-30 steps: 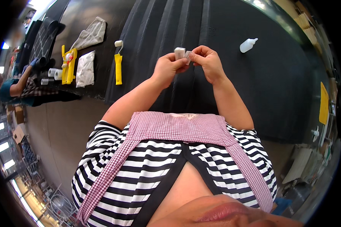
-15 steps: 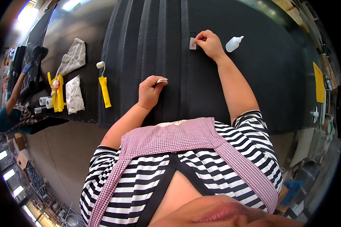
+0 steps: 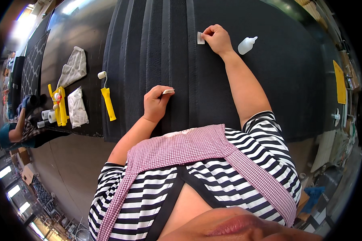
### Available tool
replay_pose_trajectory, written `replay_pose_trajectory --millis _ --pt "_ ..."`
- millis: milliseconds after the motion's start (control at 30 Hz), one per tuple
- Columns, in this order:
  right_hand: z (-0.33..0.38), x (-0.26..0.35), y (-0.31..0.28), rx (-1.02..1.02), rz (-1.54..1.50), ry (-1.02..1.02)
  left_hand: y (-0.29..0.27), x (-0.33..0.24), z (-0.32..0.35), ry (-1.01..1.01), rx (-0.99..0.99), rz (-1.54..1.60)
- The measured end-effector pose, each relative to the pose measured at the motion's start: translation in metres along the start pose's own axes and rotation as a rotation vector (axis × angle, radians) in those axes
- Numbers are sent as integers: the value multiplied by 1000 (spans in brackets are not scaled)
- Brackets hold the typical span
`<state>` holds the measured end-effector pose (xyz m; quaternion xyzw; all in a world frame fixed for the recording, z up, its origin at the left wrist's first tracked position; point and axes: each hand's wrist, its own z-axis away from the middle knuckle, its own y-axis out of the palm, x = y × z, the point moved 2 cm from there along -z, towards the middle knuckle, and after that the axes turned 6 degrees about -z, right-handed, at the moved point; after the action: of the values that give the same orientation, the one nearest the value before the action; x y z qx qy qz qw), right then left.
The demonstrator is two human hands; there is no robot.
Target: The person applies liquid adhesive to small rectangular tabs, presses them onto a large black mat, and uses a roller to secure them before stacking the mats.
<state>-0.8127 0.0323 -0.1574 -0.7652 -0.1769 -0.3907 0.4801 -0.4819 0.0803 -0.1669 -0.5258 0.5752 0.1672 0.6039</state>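
Observation:
Overlapping black ribbed mats (image 3: pixel 157 48) lie across the table in front of me. My left hand (image 3: pixel 156 105) is closed over the mat strips, pinching what looks like a small stack of white labels (image 3: pixel 168 91) between thumb and fingers. Farther out, my right hand (image 3: pixel 218 39) grips the right edge of a small whitish label (image 3: pixel 200 38), held at or just over the mat beside a raised seam. Whether this label touches the mat I cannot tell. To the right of that hand a white squeeze bottle (image 3: pixel 247 45) with a nozzle lies on its side.
On the left are a yellow-handled roller (image 3: pixel 108 103), a grey cloth (image 3: pixel 73 67), a plastic bag (image 3: pixel 78 108), a yellow tape dispenser (image 3: pixel 60 107) and tape rolls (image 3: pixel 46 115). A yellow sheet (image 3: pixel 339 82) lies at the right edge. A gloved co-worker (image 3: pixel 18 126) handles a patterned mat at far left.
My view has shifted slightly. The label in my right hand has moved a little farther away and left, along the seam. The co-worker's gloved hand has come down nearer the table's front edge.

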Motion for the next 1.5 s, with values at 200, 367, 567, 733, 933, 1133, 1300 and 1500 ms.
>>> replay_pose_trajectory --millis 200,367,567,733,933,1133,1300,1500 --pt "-1 0 3 -22 27 0 0 -2 -1 7 -1 -9" --pt "1 3 3 -25 48 1 0 -1 0 17 0 -25" --pt "12 24 0 -71 94 -151 -2 -4 -1 -3 11 -24" --pt "14 22 5 -51 229 -160 -3 -6 -2 -15 35 1" --pt "64 59 -19 -194 -19 -250 -72 -5 6 -9 -242 -133" --pt "162 97 -12 82 -405 2 -167 65 42 -346 -186 -887" --pt "192 115 17 267 -478 63 -163 70 35 -329 -232 -577" --pt "197 148 44 427 -1283 662 -51 -32 15 -55 -42 -121"
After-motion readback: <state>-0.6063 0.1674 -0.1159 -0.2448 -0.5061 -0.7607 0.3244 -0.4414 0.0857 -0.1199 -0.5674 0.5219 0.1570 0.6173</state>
